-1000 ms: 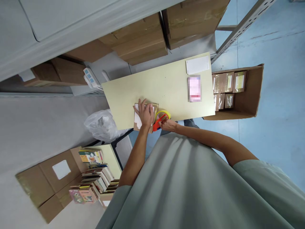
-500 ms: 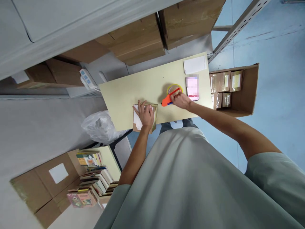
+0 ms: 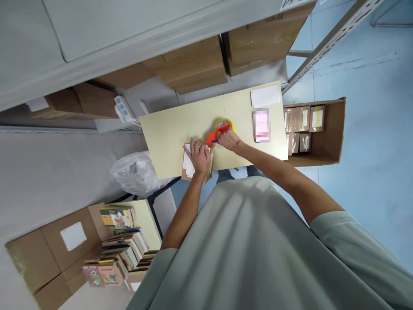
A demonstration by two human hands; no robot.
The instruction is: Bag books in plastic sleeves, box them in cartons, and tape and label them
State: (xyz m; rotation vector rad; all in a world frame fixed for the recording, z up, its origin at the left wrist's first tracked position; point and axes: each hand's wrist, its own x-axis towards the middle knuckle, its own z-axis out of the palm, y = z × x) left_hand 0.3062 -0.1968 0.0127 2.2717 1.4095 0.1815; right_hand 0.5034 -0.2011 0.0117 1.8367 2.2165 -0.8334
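Observation:
My right hand [image 3: 228, 140] is closed round the handle of an orange tape dispenser [image 3: 213, 137] carrying a yellow-edged roll of tape. The dispenser's front end is close to the upper right corner of a small cardboard parcel [image 3: 209, 168]; whether they touch I cannot tell. My left hand [image 3: 199, 158] lies on top of the parcel with its fingers spread. Under that hand a white paper label [image 3: 188, 165] covers part of the parcel. The parcel overhangs the near edge of the pale yellow table [image 3: 176, 125].
On the table's right side lie a phone [image 3: 261, 125] and white paper [image 3: 265, 96]. An open carton [image 3: 332, 142] with several parcels stands to the right. Books [image 3: 129, 249] are at lower left, below a plastic bag [image 3: 135, 172]. Shelved boxes [image 3: 196, 64] stand behind.
My right hand has moved left with the tape dispenser, bringing it to the parcel. My left hand stays spread on the parcel. The whole view has shifted slightly.

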